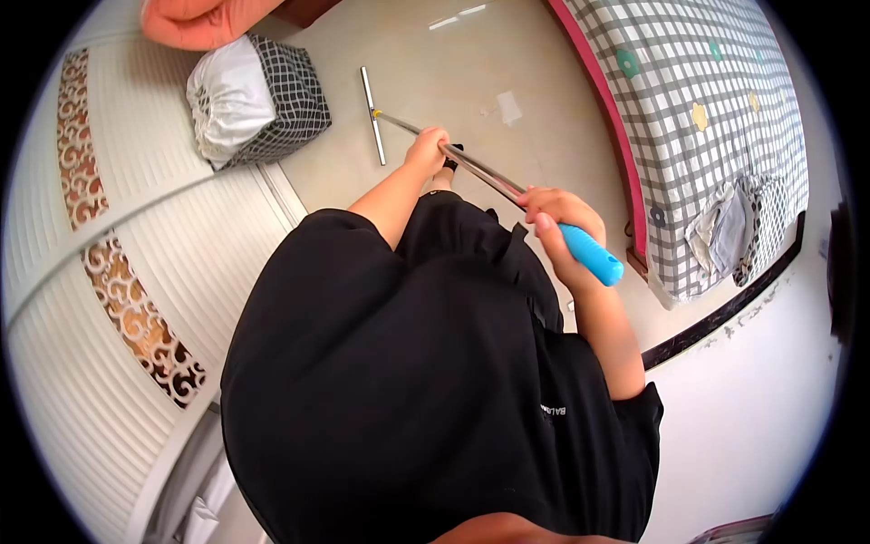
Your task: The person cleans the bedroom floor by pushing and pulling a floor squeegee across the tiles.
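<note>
My left hand (pixel 428 152) is wrapped round the metal pole (pixel 485 171) of a floor squeegee, partway along its length. Nearer to me, my right hand (pixel 564 222) grips the same pole just by its blue handle (pixel 591 255), whose end sticks out past the palm. The long, thin squeegee head (pixel 372 116) lies on the tiled floor beyond my left hand, joined to the pole by a yellow piece. To the right of the head, a pale, flat scrap (pixel 509 108) lies on the floor.
A checkered storage bag (pixel 294 102) with a white top stands at the upper left, beside white sliding doors (pixel 172 263). An orange cushion-like item (pixel 195 23) is above it. The bed (pixel 698 82) with checkered bedding fills the right, with crumpled cloth (pixel 729 227) on it.
</note>
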